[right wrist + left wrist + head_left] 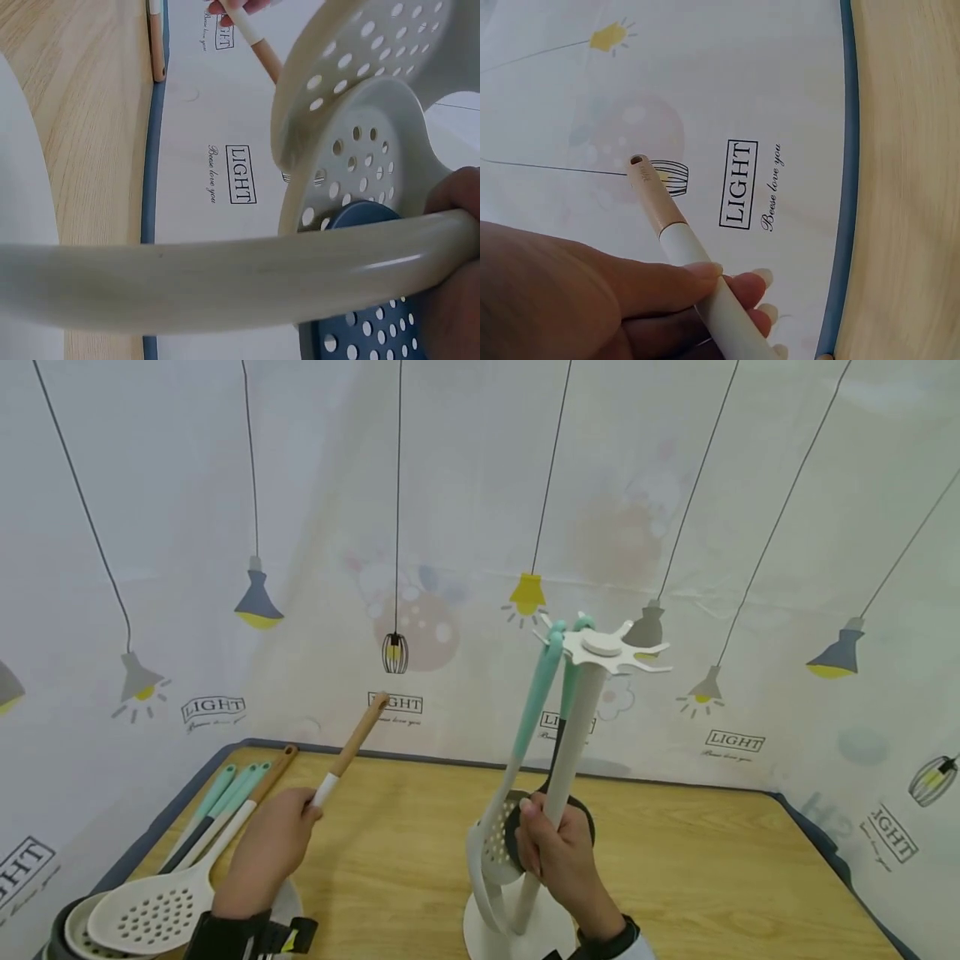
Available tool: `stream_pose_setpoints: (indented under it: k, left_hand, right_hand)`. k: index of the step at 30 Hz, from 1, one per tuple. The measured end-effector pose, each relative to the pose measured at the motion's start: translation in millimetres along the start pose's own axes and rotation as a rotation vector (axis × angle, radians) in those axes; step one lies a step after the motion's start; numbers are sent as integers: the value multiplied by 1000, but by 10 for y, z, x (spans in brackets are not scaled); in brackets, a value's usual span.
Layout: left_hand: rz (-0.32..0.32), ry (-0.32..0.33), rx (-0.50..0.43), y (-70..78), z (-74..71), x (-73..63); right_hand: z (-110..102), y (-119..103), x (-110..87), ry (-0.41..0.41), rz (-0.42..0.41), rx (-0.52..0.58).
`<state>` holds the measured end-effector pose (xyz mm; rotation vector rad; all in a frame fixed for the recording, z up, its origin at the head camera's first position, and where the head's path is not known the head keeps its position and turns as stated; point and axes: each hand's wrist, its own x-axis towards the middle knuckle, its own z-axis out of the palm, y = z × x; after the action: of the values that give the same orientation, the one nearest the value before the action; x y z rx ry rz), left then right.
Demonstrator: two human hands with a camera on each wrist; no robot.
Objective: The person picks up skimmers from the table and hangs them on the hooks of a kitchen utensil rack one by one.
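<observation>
My left hand point(273, 839) grips a utensil by its white shaft; its wood-coloured handle point(360, 735) points up and away. Its head is mostly hidden behind the hand and wrist, so I cannot tell its kind. In the left wrist view the thumb and fingers pinch the white shaft point(727, 315). My right hand point(558, 852) holds the white post point(577, 735) of a utensil stand, which leans slightly. Mint-handled utensils hang from the stand's hooked top point(600, 647): white perforated heads point(364, 157) and a dark slotted head point(352, 334) show in the right wrist view.
On the left, a white skimmer point(153, 910) with a wooden handle lies across a container point(63, 935), beside several mint-handled utensils point(225, 802). The wooden table point(712, 860) ends at a printed backdrop point(465, 485). The stand's round white base point(555, 927) is below my right hand.
</observation>
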<state>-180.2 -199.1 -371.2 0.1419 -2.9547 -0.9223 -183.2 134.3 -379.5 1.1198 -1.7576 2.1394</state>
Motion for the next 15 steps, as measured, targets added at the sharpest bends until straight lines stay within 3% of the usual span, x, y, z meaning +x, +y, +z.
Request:
stream_pose_setpoints:
  k: [15]
  left_hand:
    - [60, 102, -41, 203, -111, -84]
  right_hand:
    - [87, -32, -19, 122, 47, -113]
